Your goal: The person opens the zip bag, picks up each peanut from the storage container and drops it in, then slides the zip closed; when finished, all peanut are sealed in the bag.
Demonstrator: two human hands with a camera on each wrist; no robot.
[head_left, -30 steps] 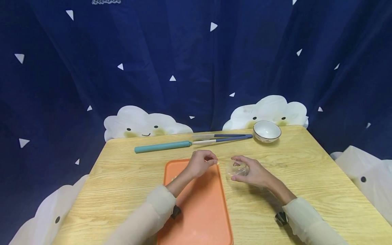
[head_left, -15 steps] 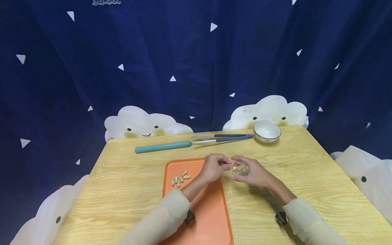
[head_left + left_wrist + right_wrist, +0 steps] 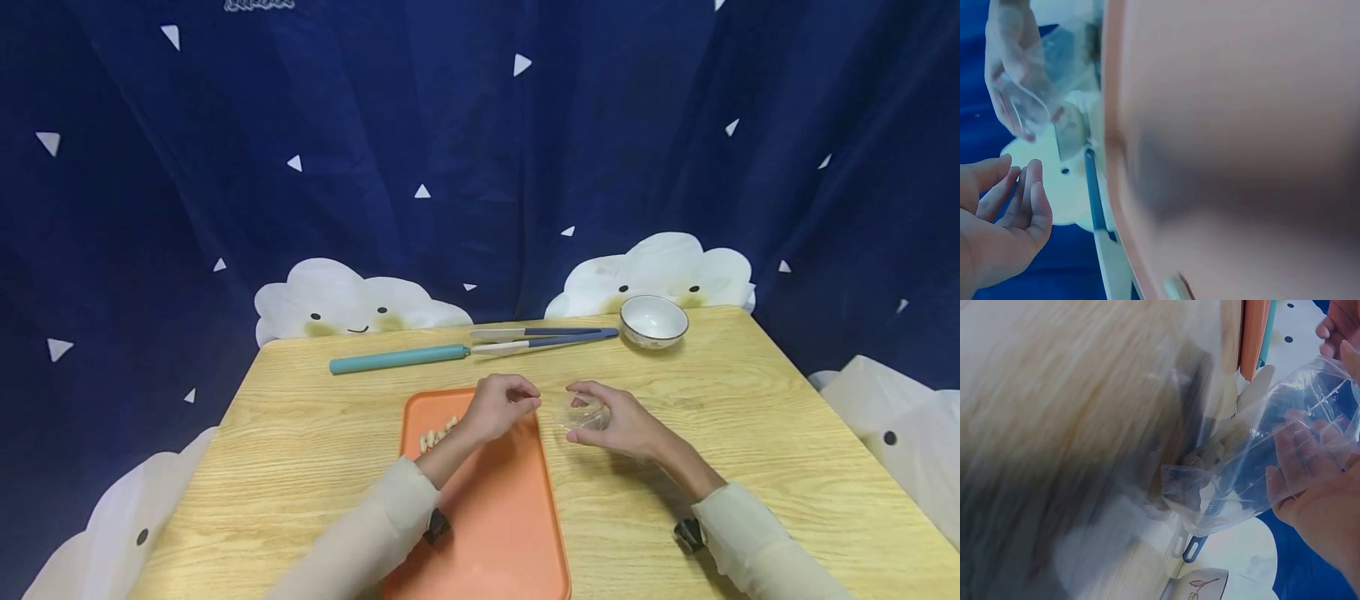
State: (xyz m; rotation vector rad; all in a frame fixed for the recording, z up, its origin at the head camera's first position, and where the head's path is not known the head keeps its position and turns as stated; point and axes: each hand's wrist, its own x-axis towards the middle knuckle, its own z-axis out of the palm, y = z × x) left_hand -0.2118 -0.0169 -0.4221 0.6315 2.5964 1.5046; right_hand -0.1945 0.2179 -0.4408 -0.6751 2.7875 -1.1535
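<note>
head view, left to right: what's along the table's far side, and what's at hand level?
Far side: teal stick → tongs → white bowl.
Hand level: peanuts → left hand → clear plastic bag → right hand holding it.

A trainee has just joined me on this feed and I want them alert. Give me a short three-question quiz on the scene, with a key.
1. Multiple choice: which hand holds the clear bag?
A) left
B) right
C) both

2. True or false: some peanuts lie on the orange tray.

3. Fill in: on the table, the ____ lie between the teal stick and the bowl.

Key:
1. B, the right hand.
2. True.
3. Tongs.
</note>
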